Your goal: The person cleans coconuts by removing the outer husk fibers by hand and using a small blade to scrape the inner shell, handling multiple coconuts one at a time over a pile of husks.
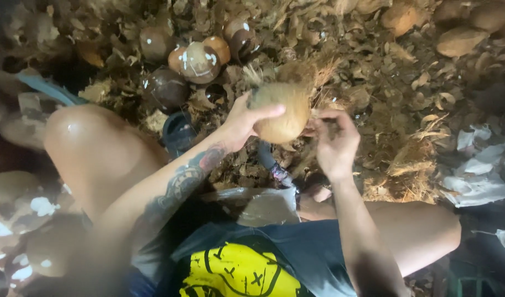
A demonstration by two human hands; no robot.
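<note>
- Two bare hands meet on one coconut (280,113) just above the middle of the view, held up off the ground between the person's knees.
- Left hand (246,122) cups the coconut from its 9 o'clock side, thumb laid over the top and fingers wrapped under; this looks like the steadying grip that keeps the round shell from turning.
- Right hand (335,144) sits at the coconut's 3 o'clock edge, fingers curled narrow and pinching at the rim of fibre there, touching the shell rather than carrying it.
- Brown husk fibre (307,72) sticks up at the coconut's 12 o'clock end, so that end is not yet bare, while the lower face is smooth and pale.
- Several peeled dark coconuts (200,61) lie in a cluster at 11 o'clock, well apart from the hands, as if set aside together.
- Loose husk scraps (406,165) cover the ground at 3 o'clock, likely fallen where they were pulled away.
- One upright metal tool (271,162) stands just under the coconut at 6 o'clock; blur hides its tip.
</note>
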